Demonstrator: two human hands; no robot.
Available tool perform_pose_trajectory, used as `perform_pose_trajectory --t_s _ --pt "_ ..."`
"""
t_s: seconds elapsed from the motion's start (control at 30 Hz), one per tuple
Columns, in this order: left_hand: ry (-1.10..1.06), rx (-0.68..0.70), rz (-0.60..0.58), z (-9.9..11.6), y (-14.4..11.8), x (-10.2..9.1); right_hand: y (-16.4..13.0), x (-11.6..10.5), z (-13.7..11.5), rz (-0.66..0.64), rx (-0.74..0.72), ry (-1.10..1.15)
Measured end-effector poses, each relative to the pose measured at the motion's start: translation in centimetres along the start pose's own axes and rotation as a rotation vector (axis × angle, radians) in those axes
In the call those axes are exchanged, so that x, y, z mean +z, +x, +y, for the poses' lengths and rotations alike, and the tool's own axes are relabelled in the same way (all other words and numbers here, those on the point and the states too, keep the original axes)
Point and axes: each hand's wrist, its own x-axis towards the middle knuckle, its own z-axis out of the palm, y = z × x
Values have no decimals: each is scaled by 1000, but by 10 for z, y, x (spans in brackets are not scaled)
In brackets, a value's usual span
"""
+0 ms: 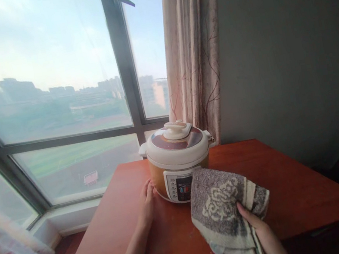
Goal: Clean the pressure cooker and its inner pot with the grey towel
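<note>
Left hand (148, 197), loosely open beside the round white-and-gold cooker (178, 159), should steady it; right hand (259, 226) grips a folded grey-cream towel (218, 199) in front.

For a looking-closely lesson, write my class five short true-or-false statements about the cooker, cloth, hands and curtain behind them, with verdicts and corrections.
1. The right hand holds a patterned cloth. True.
2. The cooker has its lid off. False: the lid is on.
3. The left hand is raised above the cooker. False: it is low down, at the side of the cooker's body.
4. In this view, the cloth hides part of the control panel. True.
5. The curtain behind the cooker is solid black. False: it is pale, with a branch-like pattern.
</note>
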Motion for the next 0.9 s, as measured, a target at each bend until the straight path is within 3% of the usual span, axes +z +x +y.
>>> perform_pose_trajectory --t_s 0.13,0.3,0.37,0.43,0.53,0.6,0.67,0.8,0.9 --pt "-108 -82 77 21 8 -9 -13 11 -48 141 -224 66" --pt "-234 -65 97 80 39 -9 18 49 -110 158 -837 -8" --pt "-297 -65 96 106 57 -4 40 77 -127 163 -1079 -135" --pt "-313 -32 110 126 73 4 60 108 -135 111 -1273 -398" --pt "-281 -22 123 137 92 21 82 152 -132 -91 -1454 -806" --pt "-267 -42 105 132 98 33 90 174 -126 -166 -1547 -1064" --pt "-276 -69 68 122 99 44 94 190 -120 -154 -1590 -1346" --pt "-369 -48 -5 109 96 59 93 213 -120 -82 -1523 -1889" --pt "-439 1 -41 106 98 60 92 234 -127 -125 -1489 -2131"
